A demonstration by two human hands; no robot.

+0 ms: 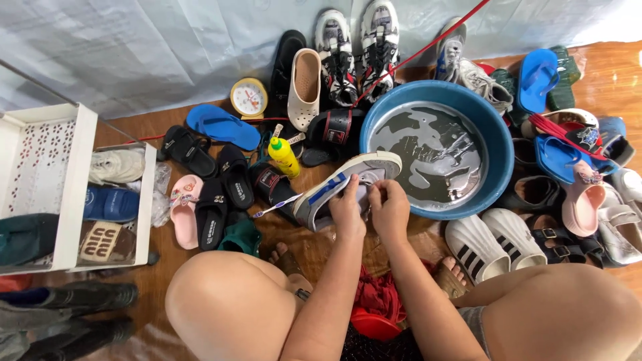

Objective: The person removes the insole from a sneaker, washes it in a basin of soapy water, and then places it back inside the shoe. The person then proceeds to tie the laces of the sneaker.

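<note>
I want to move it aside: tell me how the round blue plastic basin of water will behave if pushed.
The round blue plastic basin looks well filled, so probably heavy for its size. Its dark water would likely slosh. Shoes crowd its rim, so it may catch.

Both hands (368, 210) cover the grey sneaker's (334, 187) heel end; what the fingertips pinch there, perhaps a lace, is too small to tell.
</note>
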